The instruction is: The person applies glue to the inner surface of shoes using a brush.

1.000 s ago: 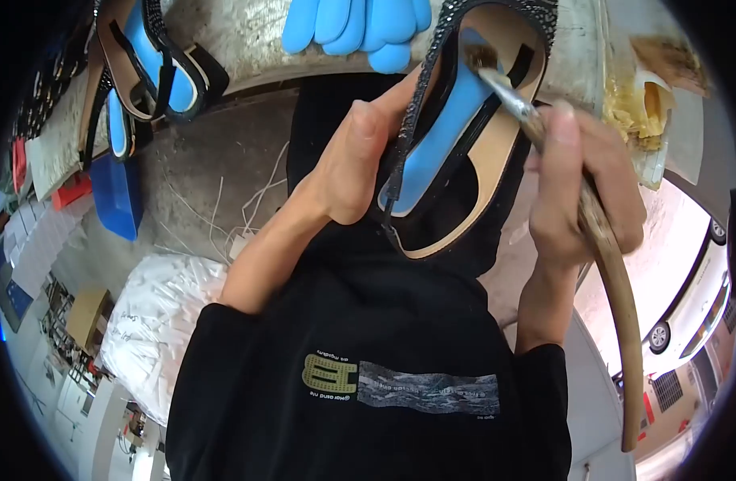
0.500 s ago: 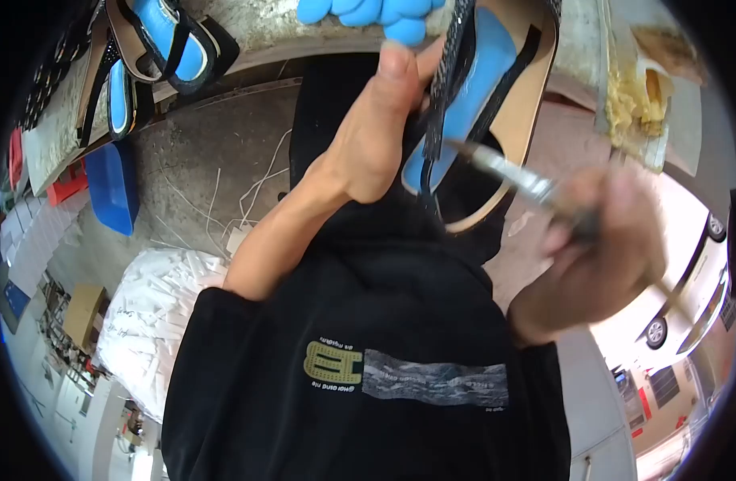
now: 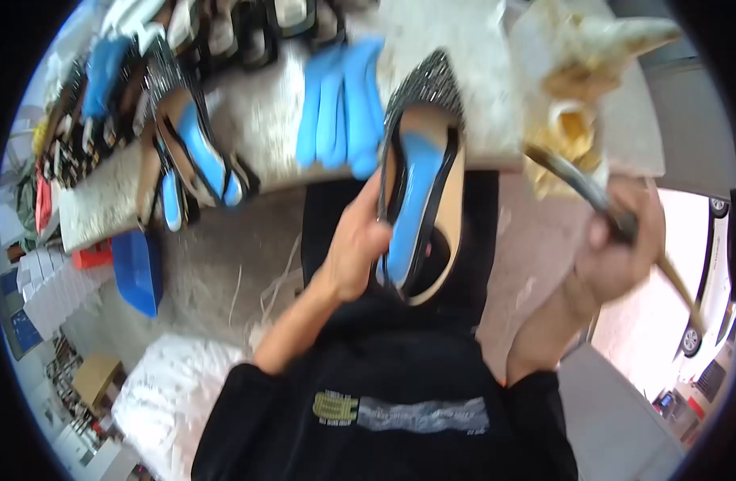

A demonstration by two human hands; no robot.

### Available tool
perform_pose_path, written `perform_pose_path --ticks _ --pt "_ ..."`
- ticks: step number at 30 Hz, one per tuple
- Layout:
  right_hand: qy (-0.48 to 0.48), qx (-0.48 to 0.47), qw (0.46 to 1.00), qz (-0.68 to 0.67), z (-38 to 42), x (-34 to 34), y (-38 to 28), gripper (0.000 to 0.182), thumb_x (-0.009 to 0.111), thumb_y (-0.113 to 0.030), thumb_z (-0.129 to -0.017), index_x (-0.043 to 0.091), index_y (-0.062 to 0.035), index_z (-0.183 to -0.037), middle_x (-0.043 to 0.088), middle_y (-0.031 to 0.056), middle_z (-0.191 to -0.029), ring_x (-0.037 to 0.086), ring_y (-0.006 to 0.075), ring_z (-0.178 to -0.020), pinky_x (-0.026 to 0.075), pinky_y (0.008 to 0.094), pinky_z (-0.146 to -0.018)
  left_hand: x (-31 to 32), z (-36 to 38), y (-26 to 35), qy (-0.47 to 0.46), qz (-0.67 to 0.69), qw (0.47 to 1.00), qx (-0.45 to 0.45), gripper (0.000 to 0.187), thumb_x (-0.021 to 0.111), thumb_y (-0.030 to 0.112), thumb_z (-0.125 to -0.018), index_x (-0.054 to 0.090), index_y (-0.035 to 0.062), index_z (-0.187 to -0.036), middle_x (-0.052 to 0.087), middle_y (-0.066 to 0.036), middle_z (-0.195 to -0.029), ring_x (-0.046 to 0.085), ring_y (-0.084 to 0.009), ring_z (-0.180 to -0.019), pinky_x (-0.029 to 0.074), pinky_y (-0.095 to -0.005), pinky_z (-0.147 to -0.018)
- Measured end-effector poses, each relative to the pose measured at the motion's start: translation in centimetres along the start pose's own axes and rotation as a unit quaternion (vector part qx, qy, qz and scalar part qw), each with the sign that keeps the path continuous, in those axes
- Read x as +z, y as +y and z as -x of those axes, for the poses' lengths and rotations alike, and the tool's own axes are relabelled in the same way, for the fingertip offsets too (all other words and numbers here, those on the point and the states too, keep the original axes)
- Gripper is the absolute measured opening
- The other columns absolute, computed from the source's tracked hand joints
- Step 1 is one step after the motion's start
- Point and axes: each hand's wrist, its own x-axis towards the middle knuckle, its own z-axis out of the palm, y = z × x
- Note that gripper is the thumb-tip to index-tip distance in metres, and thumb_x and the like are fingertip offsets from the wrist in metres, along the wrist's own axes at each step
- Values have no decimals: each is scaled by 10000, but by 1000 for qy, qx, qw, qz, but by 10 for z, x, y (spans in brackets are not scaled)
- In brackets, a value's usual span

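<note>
Left hand (image 3: 355, 248) pinching a black pointed shoe (image 3: 410, 200) by its side, toe before the tabletop's (image 3: 260, 120) near edge, right hand (image 3: 623, 248) clasping a brush (image 3: 582, 183) — tip near a yellow-stained container (image 3: 570, 128) at the near right corner.

The left hand (image 3: 356, 248) grips the left edge of a slim black shoe with a glittery pointed toe and blue inner strip (image 3: 416, 196). Away to its right, the right hand (image 3: 624, 240) holds a long wooden-handled brush with a metal collar (image 3: 584, 183), bristles pointing forward-left. Ahead of that hand sits a yellow-crusted pale cup (image 3: 574, 127). Just beyond the left hand, rounded sky-blue foam-like pieces (image 3: 329, 120) lie on a worn whitish bench (image 3: 484, 96).
</note>
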Motion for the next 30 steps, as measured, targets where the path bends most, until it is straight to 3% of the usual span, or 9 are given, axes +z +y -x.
perform_pose_path --ticks 1,3,4,6,8,12,26,28,30 --pt "49 104 983 -143 -7 -26 -11 286 495 -217 -978 658 -55 -808 598 38 -659 416 63 -419 302 171 -392 4 -8 4 14 104 994 24 683 654 191 -889 381 -15 -1481 631 -94 -1162 581 -147 -743 490 -269 -676" --pt "194 120 969 -90 -7 -49 -5 299 518 -259 -964 649 -51 -794 602 50 -679 406 64 -427 298 171 -396 3 -44 37 91 3 995 26 649 656 210 -886 427 -19 -1449 650 -90 -1066 545 -143 -721 463 -255 -637" --pt "179 125 972 -81 -3 -54 -1 284 524 -230 -969 652 -41 -799 611 63 -696 410 74 -422 306 171 -396 -2 -75 55 146 -116 982 9 516 606 233 -887 525 -24 -1328 638 -82 -986 514 -131 -728 432 -255 -643" --pt "181 140 970 -78 10 -68 18 256 548 -199 -962 642 -32 -792 609 69 -683 401 87 -403 312 182 -382 -23 -166 78 113 -43 993 17 376 523 257 -892 593 -24 -1131 612 -84 -909 506 -154 -731 407 -275 -658" --pt "180 225 956 -52 27 -73 18 235 578 -186 -953 629 -32 -783 609 75 -670 414 95 -400 322 195 -372 -27 -256 104 210 -126 967 67 307 464 255 -886 600 -17 -930 586 -85 -845 485 -193 -729 400 -307 -682" --pt "189 272 941 -68 58 -94 25 248 587 -213 -953 607 -44 -773 602 74 -651 427 99 -394 316 197 -363 -28 -364 105 283 -232 920 141 408 428 300 -909 631 -51 -955 634 -150 -910 549 -298 -824 434 -387 -731" --pt "184 265 940 -112 50 -94 25 215 567 -197 -960 604 -26 -834 656 148 -868 547 157 -558 376 211 -430 -36 -422 75 401 -501 765 51 588 426 444 -991 583 -88 -1186 641 -237 -1104 569 -414 -1019 437 -463 -885" --pt "158 262 944 -125 54 -92 22 205 561 -191 -963 606 -21 -857 655 159 -911 551 165 -574 386 218 -438 -1 -363 93 363 -581 683 254 663 562 527 -942 533 -77 -1214 617 -220 -1101 554 -415 -1019 434 -462 -902" --pt "131 241 952 -140 60 -96 21 191 549 -180 -970 611 -12 -902 653 182 -999 560 180 -606 405 232 -455 16 -265 115 373 -591 648 302 664 633 502 -905 527 -79 -1209 615 -211 -1085 554 -407 -1014 432 -455 -917"
